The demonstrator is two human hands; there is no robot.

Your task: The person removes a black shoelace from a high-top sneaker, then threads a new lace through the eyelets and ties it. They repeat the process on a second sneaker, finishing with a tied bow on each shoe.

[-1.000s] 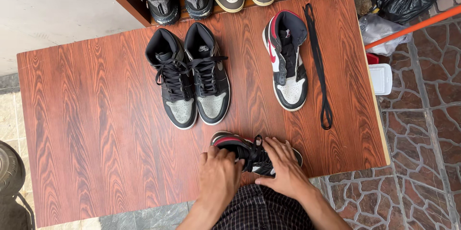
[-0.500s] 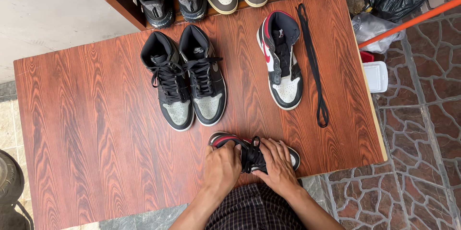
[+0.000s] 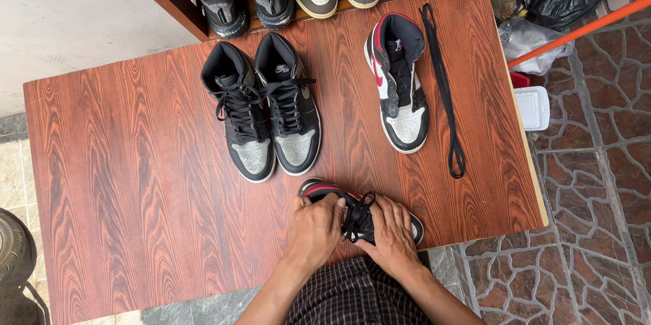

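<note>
Both hands grip one sneaker (image 3: 363, 216) at the worktop (image 3: 122, 182) edge: left hand (image 3: 317, 226) steadies the collar, right hand (image 3: 390, 233) pinches its black lace (image 3: 358, 213).

Wooden table (image 3: 135, 182), 4 sneakers (image 3: 271, 111), black lace (image 3: 444, 87)

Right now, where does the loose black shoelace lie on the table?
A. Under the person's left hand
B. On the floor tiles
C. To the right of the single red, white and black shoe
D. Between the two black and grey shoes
C: the loose black shoelace lies stretched out on the wooden table, just right of the single red, white and black shoe, near the table's right edge.
</note>
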